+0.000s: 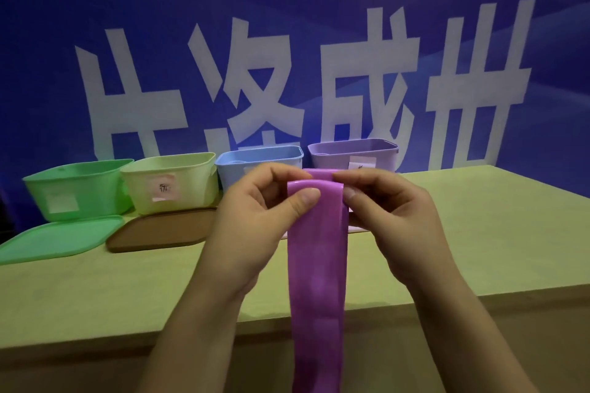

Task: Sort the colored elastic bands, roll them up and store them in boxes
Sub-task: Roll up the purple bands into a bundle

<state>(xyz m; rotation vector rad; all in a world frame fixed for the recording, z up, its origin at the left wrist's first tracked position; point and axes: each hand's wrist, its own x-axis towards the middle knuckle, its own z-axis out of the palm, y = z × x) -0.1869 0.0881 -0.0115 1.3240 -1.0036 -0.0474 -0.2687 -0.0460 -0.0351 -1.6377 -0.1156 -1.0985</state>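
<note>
A purple elastic band point(316, 265) hangs from both hands, down past the table's front edge and out of the frame's bottom. Its top end is folded over into a small roll. My left hand point(258, 217) pinches the left side of that roll between thumb and fingers. My right hand point(392, 217) pinches the right side. Both hands are held above the table, in front of the blue box point(265, 159) and the purple box point(367, 153). Further left stand a green box point(76, 188) and a pale yellow-green box point(172, 182), all open.
A green lid point(57, 241) and a brown lid point(159, 231) lie flat in front of the left boxes. The wooden table point(495, 233) runs to a blue wall with large white characters. White labels are stuck on the boxes' fronts.
</note>
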